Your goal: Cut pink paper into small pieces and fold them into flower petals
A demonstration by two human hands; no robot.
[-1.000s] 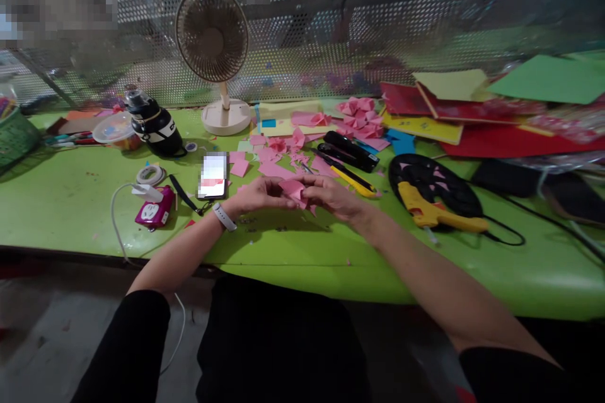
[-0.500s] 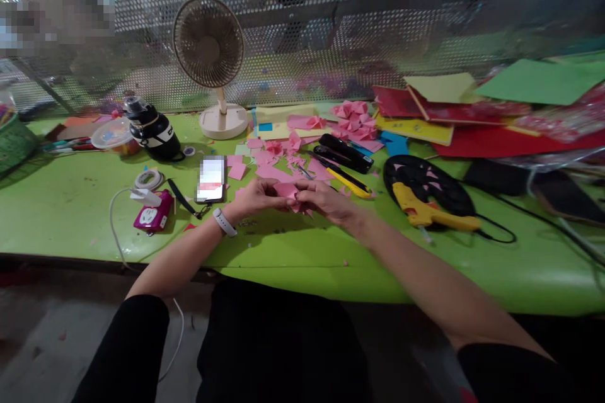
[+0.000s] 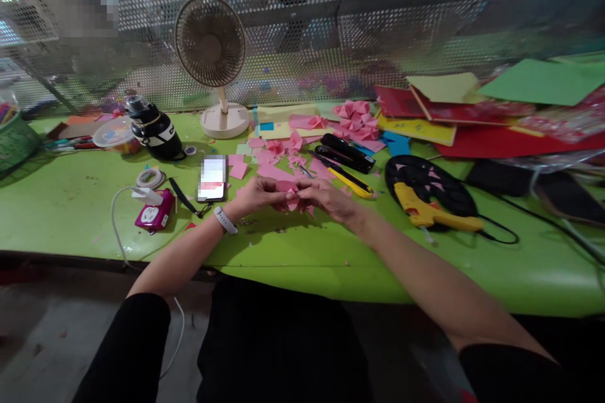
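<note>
Now we pinch the folded pink paper [image 3: 286, 186] with both left hand [image 3: 254, 196] and right hand [image 3: 331, 199], squarely between them, neither nearer, long axis hidden from us

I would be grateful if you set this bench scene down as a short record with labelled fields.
left hand: pinching pink folded paper; pale wristband on its wrist
right hand: fingers on the same paper
surface: green tabletop
left of hands: phone, screen lit
beyond right hand: yellow cutter, black stapler
far right: yellow glue gun, partly over a black oval tray
back: round fan, upright
</note>
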